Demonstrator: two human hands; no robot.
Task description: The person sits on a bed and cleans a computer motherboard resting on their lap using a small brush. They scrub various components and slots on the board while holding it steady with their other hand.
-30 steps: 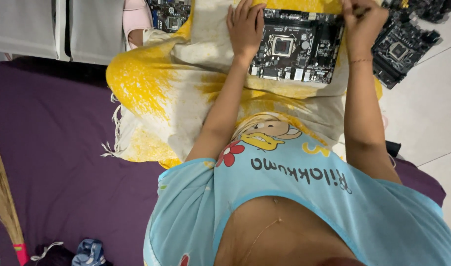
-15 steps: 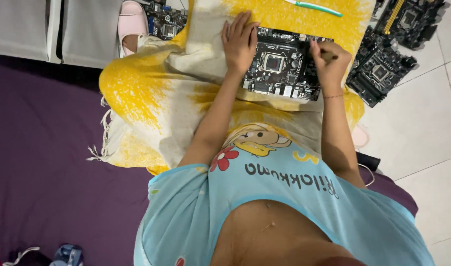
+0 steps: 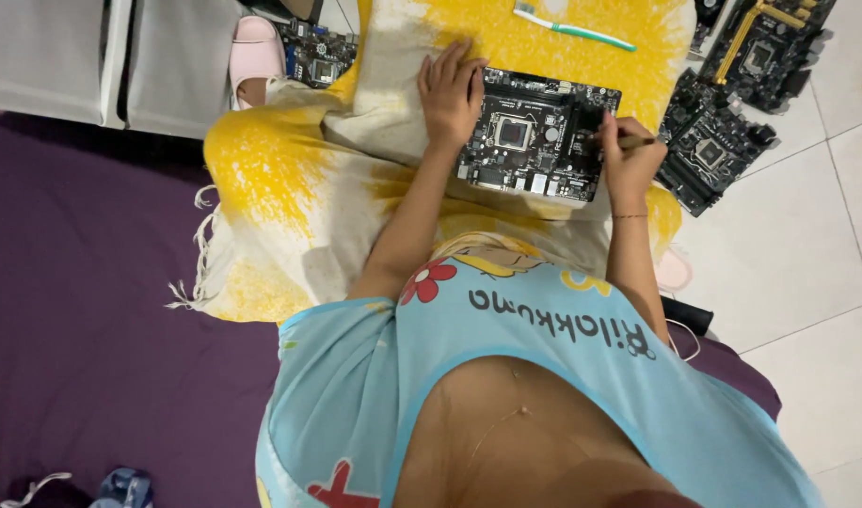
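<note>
A dark circuit board [image 3: 536, 134] lies on a yellow and white cloth [image 3: 290, 188] spread over the person's lap. The left hand [image 3: 452, 89] rests flat on the board's left edge, fingers spread and pressing it down. The right hand [image 3: 627, 160] is closed around a thin stick-like tool [image 3: 629, 142], pinching it over the board's right edge. A toothbrush [image 3: 572, 30] lies on the cloth beyond the board. More circuit boards [image 3: 732, 103] sit on the tiled floor [image 3: 789, 254] to the right.
</note>
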